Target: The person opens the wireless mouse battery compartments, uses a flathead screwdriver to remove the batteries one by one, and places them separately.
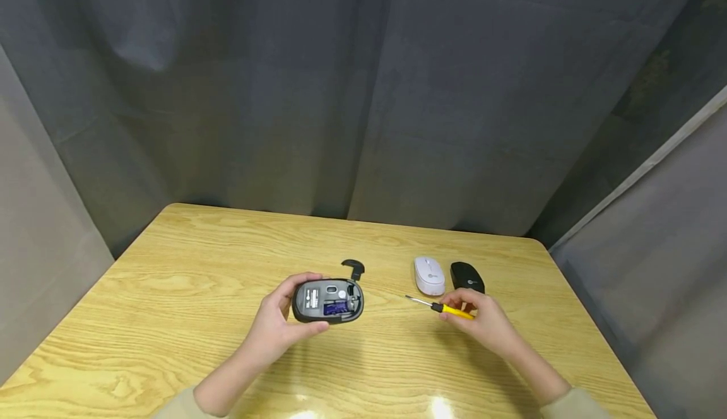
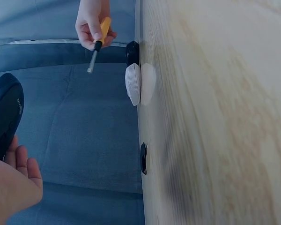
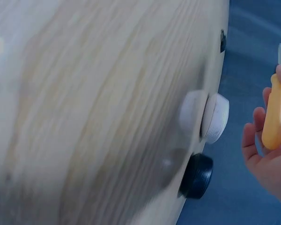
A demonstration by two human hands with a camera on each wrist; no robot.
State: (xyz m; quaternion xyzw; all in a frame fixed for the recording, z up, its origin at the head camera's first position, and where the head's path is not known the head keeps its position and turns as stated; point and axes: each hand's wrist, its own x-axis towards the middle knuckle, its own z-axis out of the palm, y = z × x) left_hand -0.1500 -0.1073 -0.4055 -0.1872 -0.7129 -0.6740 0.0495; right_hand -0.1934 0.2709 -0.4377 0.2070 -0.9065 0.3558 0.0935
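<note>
My left hand [image 1: 271, 330] grips a dark computer mouse [image 1: 307, 312] by its left end, raised over the table with its underside facing me. The battery bay is uncovered, and a purple battery [image 1: 335, 308] lies inside. Just behind the mouse, a black battery cover [image 1: 354, 267] rests on the table. My right hand [image 1: 487, 322] holds a screwdriver [image 1: 457, 312] by its yellow handle, the metal tip pointing left towards the mouse but apart from it. The left wrist view shows the mouse's smooth dark top [image 2: 7, 112]; the right wrist view shows the screwdriver handle [image 3: 273, 117] between thumb and fingers.
A white mouse [image 1: 429, 276] and a black mouse [image 1: 467, 276] sit side by side on the wooden table [image 1: 199, 267], just beyond my right hand. Grey curtains [image 1: 284, 91] hang behind the table's far edge and at both sides.
</note>
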